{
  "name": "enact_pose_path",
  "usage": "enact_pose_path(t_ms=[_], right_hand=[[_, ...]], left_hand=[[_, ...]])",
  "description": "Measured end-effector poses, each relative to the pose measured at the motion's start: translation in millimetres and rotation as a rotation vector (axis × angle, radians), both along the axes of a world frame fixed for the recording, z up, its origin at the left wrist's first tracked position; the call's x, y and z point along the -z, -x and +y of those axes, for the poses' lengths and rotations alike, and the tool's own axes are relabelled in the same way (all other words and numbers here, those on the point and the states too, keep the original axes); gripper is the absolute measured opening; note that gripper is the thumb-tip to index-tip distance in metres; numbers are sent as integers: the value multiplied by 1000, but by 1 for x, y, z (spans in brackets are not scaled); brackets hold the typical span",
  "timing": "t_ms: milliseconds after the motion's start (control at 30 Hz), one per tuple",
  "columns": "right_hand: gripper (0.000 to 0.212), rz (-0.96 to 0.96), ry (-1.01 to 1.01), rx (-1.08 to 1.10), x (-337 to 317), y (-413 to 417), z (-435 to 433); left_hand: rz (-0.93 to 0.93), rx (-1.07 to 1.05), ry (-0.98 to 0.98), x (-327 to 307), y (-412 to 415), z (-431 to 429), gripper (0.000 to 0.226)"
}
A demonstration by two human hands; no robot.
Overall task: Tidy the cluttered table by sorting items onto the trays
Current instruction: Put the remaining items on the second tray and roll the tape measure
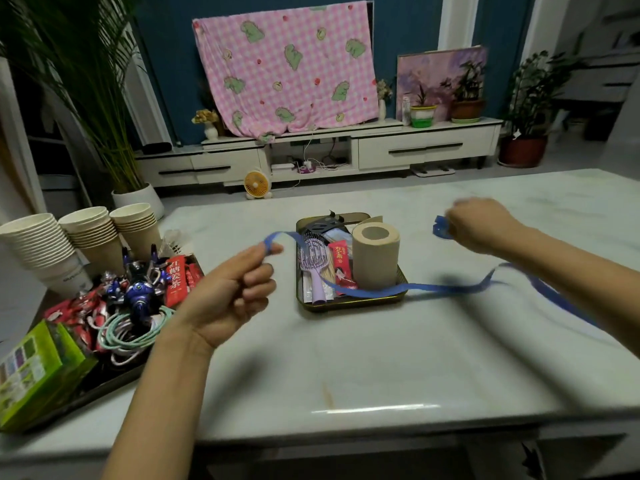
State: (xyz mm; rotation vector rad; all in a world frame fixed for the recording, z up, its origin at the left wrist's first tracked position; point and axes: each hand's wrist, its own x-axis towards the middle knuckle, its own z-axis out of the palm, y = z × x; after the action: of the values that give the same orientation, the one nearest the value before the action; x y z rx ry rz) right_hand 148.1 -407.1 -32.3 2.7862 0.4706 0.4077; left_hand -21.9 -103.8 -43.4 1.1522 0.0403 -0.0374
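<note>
A long blue ribbon stretches across the marble table. My left hand pinches one end of it between thumb and forefinger, raised above the table left of the small dark tray. My right hand grips a bunched loop of the same ribbon at the right, and is blurred. The ribbon sags over the front of the small tray and trails off under my right forearm. That tray holds a brown paper roll, a lilac hairbrush, a red packet and a black clip.
A larger tray at the left carries blue and red toy figures, coiled cables, red packets and a green box. Stacks of paper cups stand behind it. The table's front edge is near me.
</note>
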Motion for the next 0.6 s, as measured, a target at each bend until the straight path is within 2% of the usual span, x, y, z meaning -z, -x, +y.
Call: enact_pose_path(t_ms=[67, 100, 133, 167, 200, 233, 300, 333, 467, 533, 600], right_hand=[[18, -174, -414, -348, -16, 25, 31], [14, -120, -607, -529, -21, 45, 50], [23, 27, -720, -666, -23, 66, 68], [35, 213, -752, -734, -22, 83, 83], [41, 381, -734, -733, -17, 96, 94], [39, 505, -715, -704, -12, 103, 101], [23, 642, -764, -670, -4, 107, 103], [16, 707, -841, -666, -2, 106, 101], [23, 874, -1084, -553, 10, 108, 102], [19, 918, -1203, -456, 14, 109, 108], [14, 1110, -1426, -345, 13, 109, 112]], left_hand=[[57, 50, -107, 5, -3, -21, 17], [82, 90, -105, 7, -4, -30, 19], [104, 134, -68, 8, -5, -37, 19], [119, 180, -11, 8, -6, -42, 18], [132, 212, 53, 8, -6, -44, 16], [141, 227, 115, 7, -7, -44, 15], [141, 215, 195, 6, -6, -42, 18], [124, 189, 181, 8, -7, -40, 23], [87, 53, -123, 16, -6, -42, 29], [90, 6, -98, 19, -7, -47, 28], [59, -41, -17, 22, -9, -52, 31]])
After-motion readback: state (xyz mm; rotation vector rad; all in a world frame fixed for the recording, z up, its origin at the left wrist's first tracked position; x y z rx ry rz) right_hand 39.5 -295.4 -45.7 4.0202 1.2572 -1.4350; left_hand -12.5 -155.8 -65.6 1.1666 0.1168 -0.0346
